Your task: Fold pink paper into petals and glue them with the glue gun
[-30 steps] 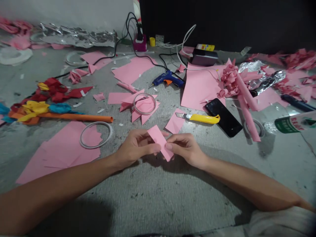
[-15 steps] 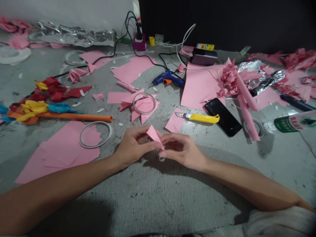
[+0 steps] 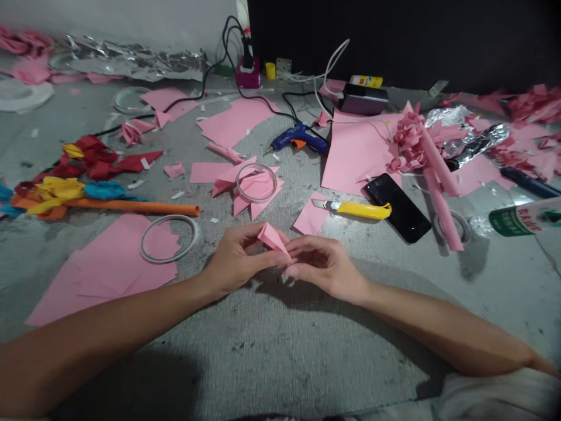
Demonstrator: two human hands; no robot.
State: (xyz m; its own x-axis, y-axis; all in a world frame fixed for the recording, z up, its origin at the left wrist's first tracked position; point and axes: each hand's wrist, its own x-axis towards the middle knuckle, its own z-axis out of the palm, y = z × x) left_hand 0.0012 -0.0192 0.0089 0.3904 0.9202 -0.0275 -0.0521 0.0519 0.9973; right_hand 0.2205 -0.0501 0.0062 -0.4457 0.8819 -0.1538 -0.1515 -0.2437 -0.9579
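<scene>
Glue gun (image 3: pixel 293 137) set upper centre, yellow cutter (image 3: pixel 360 210) laid partly over phone (image 3: pixel 404 219) (right of centre), folded pink paper (image 3: pixel 272 238) pinched narrowly mid-frame by left hand (image 3: pixel 236 254) and right hand (image 3: pixel 328 266).

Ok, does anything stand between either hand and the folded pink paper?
Nothing visible does: the left hand holds the pink paper, and the right hand meets its narrow end. The yellow cutter lies beyond both hands, touching neither.
</scene>
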